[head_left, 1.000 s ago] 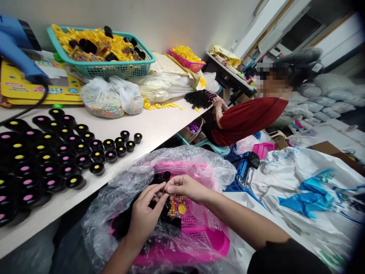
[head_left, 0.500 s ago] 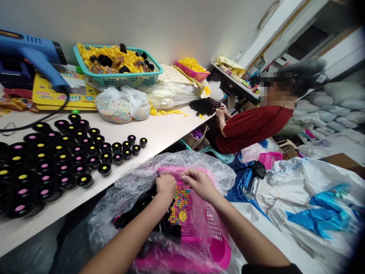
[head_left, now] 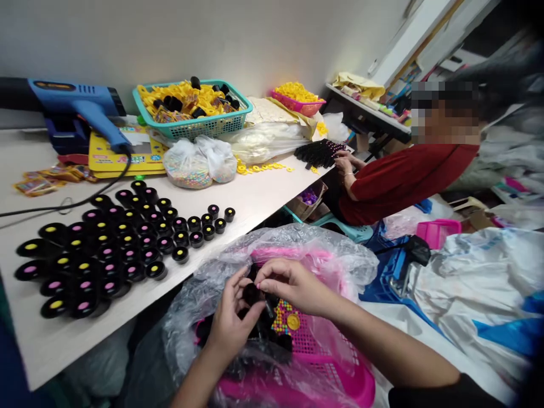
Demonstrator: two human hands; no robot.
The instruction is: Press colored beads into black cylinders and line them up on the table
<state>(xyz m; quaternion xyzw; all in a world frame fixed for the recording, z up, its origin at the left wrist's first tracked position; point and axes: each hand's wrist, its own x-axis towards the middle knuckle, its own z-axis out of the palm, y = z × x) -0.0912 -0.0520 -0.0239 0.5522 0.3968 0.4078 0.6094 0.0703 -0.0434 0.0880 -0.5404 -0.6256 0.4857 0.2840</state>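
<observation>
My left hand (head_left: 232, 314) is closed round a small black round cap-like piece (head_left: 251, 293), its round end turned up toward me. At that end, the thumb and fingertips of my right hand (head_left: 293, 283) pinch a tiny pink bead (head_left: 258, 286). Both hands are over a pink mesh basket (head_left: 361, 381) partly covered by clear plastic sheeting (head_left: 187, 309). Inside it lie multicoloured beads (head_left: 279, 317), a yellow disc (head_left: 293, 322) and more black pieces, partly hidden by my left hand and the plastic.
Rows of black pieces (head_left: 127, 241) with pink or yellow centres stand on the table (head_left: 250, 198). Behind them are a blue heat gun (head_left: 96, 110), bags of beads (head_left: 187, 164) and a teal basket (head_left: 199, 127) of yellow parts. A co-worker in a red top (head_left: 408, 181) sits at the right.
My left hand has turned and now holds a black piece upright. My right hand has moved against it with a pink bead. The view has shifted left.
</observation>
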